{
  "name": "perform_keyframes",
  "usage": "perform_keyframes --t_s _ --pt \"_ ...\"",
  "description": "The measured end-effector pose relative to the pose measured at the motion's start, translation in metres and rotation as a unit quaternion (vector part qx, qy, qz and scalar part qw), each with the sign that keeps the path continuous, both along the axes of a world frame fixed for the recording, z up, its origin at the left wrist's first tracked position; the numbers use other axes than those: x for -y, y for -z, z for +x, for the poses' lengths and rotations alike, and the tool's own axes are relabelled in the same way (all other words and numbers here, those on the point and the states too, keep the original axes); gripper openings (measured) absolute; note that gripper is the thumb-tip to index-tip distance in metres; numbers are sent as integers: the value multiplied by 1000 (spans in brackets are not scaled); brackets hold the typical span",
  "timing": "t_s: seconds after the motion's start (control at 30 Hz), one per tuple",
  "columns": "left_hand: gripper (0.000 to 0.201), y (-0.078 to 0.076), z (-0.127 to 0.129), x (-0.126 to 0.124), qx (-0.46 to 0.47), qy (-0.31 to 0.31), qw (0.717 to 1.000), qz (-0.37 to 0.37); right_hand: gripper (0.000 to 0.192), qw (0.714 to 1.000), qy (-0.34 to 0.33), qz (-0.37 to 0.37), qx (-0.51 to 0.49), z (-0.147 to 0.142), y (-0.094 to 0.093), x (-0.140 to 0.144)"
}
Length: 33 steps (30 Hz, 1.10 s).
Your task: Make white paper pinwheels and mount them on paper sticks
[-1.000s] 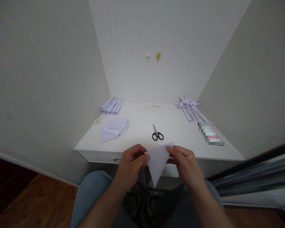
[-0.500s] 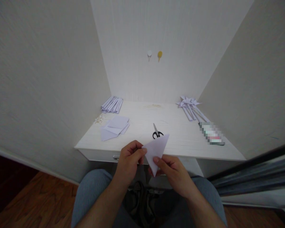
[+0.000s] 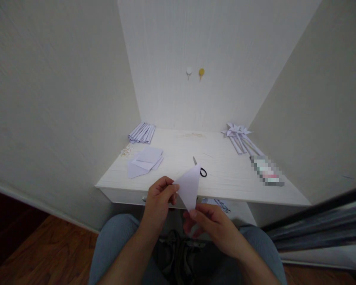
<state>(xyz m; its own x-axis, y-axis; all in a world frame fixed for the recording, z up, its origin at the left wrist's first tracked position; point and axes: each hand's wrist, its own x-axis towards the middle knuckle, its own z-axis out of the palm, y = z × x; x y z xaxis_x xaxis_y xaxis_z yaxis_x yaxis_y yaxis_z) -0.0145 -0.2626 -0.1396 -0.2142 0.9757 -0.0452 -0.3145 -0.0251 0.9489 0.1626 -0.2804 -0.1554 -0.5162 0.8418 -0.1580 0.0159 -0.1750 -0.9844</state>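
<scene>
A folded white paper triangle (image 3: 190,186) is held up in front of the desk's front edge. My left hand (image 3: 162,194) pinches its left corner between thumb and fingers. At the bottom corner, my right hand (image 3: 206,219) grips the paper with thumb and fingertips. Just behind the paper lie scissors (image 3: 203,171) with black handles, partly hidden by it. Several white paper sheets (image 3: 146,160) overlap on the desk to the left of my hands.
Rolled paper tubes (image 3: 141,132) are stacked at the desk's back left, with small whitish bits (image 3: 126,151) nearby. Paper pinwheels (image 3: 237,132) on paper sticks lie back right, beside a blurred-out phone-like object (image 3: 267,171). The white desk (image 3: 178,150) meets walls on three sides.
My right hand has slid down to the triangle's bottom corner. The paper has turned a little and its top corner has shifted left, showing more of a scissor handle.
</scene>
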Motion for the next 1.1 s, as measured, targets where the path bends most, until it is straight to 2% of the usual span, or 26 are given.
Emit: perform_keyframes --t_s 0.13,0.23,0.3,0.4,0.53,0.6,0.77,0.87,0.93,1.1 --pt "19 2 -3 0 -8 2 1000 -3 48 999 -34 17 27 4 -8 1" --pt "17 0 -3 2 -21 15 1000 -8 42 998 -59 12 25 10 -18 -4" --pt "13 -4 -1 4 -46 51 997 -19 42 1000 -21 11 4 15 -22 -12" --pt "10 -10 3 7 -81 111 990 -34 42 997 76 6 -28 22 -25 -23" --pt "12 -12 5 7 -60 121 990 -35 43 993 112 13 -24 27 -24 -31" --pt "11 -10 5 5 -37 125 991 -39 43 995 96 8 -11 30 -25 -31" --pt "9 -8 -1 1 -7 158 986 -52 43 999 -17 24 30 39 -31 -27" --pt "9 -8 -8 0 13 184 981 -56 43 999 -30 21 24 41 -30 -25" --pt "11 -5 -13 -2 31 192 980 -51 42 1000 1 8 -3 37 -24 -25" --pt "24 17 -9 -6 53 164 985 -7 42 980 180 8 -85 16 -2 -29"
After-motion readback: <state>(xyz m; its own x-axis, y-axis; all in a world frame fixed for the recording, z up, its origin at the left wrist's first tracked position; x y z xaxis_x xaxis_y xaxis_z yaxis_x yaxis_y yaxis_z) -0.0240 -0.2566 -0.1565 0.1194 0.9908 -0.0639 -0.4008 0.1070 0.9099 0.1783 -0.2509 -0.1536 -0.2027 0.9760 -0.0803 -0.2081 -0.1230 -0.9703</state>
